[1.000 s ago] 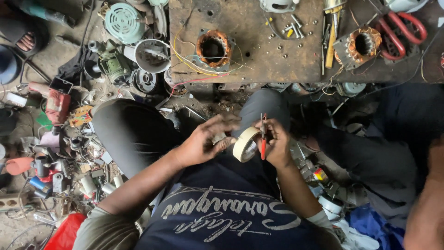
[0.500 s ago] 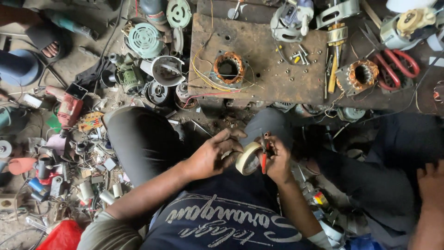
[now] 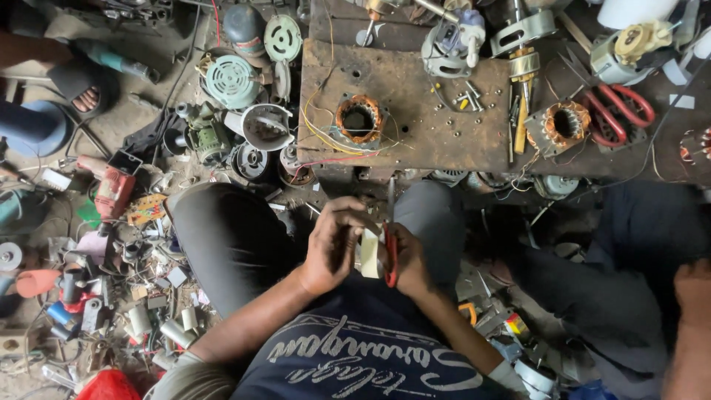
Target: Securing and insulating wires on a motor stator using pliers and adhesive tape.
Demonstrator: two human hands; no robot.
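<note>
red-handled scissors sit clenched in my right hand, blade pointing to twelve o'clock. my left hand pinches the cream tape roll between both hands, over my lap, at six o'clock from the copper-wound stator on the desk.

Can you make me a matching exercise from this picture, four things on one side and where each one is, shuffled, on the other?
Things:
1. tape roll
2. scissors
3. copper stator
4. red drill

Places:
A. on the wooden board
B. on the floor at the left
C. in the right hand
D. between both hands, with the left hand on it

Pairs: 1-D, 2-C, 3-A, 4-B
</note>
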